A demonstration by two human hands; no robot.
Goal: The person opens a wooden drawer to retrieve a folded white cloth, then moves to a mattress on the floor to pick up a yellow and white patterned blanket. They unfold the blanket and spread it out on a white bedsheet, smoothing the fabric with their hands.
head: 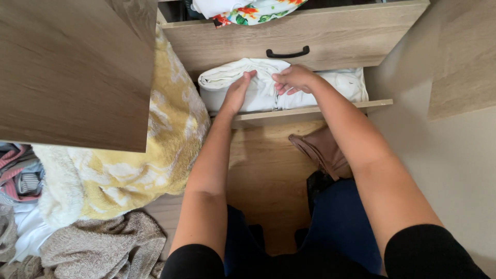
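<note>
A folded white cloth [222,77] lies in the lower open drawer [310,111] of a light wooden dresser. My left hand [237,93] rests flat on its middle, fingers together and pointing away from me. My right hand [292,80] presses on the white fabric just to the right, fingers curled down onto it. More white cloth [349,82] fills the drawer's right side. Whether either hand pinches the fabric is not visible.
The drawer above [289,31], with a black handle [288,53], holds a floral fabric [253,11]. A yellow and white blanket [155,155] and a beige towel [103,248] are piled at the left. A wooden panel [72,67] juts out at the upper left. A brown shoe [323,150] rests on the floor.
</note>
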